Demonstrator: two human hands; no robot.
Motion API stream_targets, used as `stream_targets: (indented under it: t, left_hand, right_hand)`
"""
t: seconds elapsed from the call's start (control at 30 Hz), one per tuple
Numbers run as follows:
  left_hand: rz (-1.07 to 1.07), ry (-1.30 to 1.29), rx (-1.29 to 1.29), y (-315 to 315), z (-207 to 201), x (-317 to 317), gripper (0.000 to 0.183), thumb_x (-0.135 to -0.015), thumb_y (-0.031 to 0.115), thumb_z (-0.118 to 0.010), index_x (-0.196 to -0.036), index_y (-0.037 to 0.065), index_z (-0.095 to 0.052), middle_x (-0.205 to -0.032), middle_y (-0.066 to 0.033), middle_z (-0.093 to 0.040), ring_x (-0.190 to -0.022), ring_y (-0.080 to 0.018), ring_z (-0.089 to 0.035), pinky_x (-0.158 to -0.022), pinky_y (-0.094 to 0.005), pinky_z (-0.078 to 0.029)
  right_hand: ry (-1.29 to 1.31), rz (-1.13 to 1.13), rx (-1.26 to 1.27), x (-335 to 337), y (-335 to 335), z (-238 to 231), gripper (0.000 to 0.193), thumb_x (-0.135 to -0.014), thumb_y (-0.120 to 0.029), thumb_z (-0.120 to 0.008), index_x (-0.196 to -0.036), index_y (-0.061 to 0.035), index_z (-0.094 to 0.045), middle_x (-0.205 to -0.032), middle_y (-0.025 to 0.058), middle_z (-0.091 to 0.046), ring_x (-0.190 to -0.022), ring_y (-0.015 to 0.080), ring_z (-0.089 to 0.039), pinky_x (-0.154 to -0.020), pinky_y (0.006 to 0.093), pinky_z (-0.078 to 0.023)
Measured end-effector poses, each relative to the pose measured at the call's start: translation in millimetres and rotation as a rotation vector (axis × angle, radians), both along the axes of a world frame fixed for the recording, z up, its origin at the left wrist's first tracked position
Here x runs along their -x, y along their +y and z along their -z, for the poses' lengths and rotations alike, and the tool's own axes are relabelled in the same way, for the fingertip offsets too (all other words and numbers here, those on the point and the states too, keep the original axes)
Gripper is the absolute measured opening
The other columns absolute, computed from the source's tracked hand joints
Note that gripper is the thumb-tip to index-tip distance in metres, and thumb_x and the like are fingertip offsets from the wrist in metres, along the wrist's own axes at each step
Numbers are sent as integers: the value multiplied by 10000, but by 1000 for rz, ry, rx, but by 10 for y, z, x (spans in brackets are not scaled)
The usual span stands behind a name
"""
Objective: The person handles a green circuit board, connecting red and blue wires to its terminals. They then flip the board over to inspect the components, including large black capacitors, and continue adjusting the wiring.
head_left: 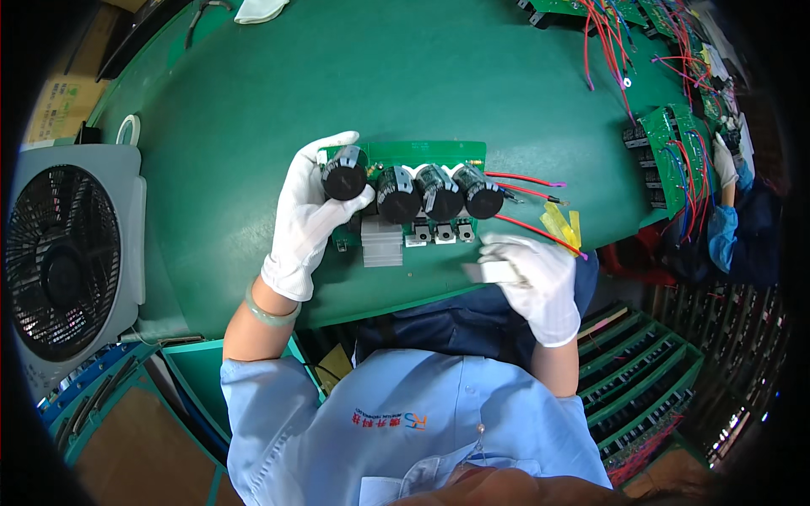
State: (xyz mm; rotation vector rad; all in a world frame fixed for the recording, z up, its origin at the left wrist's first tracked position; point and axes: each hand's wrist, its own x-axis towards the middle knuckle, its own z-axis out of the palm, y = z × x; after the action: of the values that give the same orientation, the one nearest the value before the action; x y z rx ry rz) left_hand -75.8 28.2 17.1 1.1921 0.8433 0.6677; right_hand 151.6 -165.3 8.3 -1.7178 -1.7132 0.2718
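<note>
A green circuit board (pixel 430 153) stands on the green work mat in front of me, with a row of several large black capacitors (pixel 438 192) along it. My left hand (pixel 305 221), in a white glove, grips its left end, fingers and thumb around the leftmost capacitor (pixel 344 175). A finned silver heat sink (pixel 382 243) and small black transistors (pixel 445 234) sit on its near side. Red wires (pixel 525 179) stick out at the right end. Just below that end is my gloved right hand (pixel 540 282), fingers closed on a small flat white piece (pixel 496 272), slightly blurred.
Yellow tape strips (pixel 558 223) hang near the mat's right edge. A grey fan (pixel 72 253) stands at left. More wired circuit boards (pixel 671 160) lie at right, where another person's gloved hand (pixel 724 160) shows. Green racks (pixel 641 371) stand at lower right.
</note>
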Motion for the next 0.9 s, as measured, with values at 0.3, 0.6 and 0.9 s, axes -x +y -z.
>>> stream_targets:
  t: [0.3,0.6,0.9]
  left_hand:
    - [-22,-84,92,102,160,37,590,-871,26,-717,-1396,-48,-459,-1331,-118,-541,-1163,-173,-572,-1051,-345,-464]
    - [-10,-74,65,72,100,35,577,-874,7,-718,-1394,-21,-467,-1282,-96,-542,-1128,-152,-579,-1007,-328,-492]
    - [-12,-20,-87,-14,71,7,589,-862,3,-682,-1415,-16,-478,-1330,-92,-549,-1144,-160,-561,-1043,-321,-449]
  right_hand:
    - [218,281,107,178,148,-177,431,-799,-130,-806,-1197,-41,-669,-913,118,-705,-780,272,-694,-698,353,-554]
    - [-216,207,-48,170,286,-18,290,-866,-134,-752,-1139,-72,-678,-864,93,-668,-701,261,-659,-609,357,-539]
    - [-160,131,-59,82,217,79,247,-846,-105,-734,-1086,-61,-698,-811,84,-638,-632,262,-633,-573,358,-526]
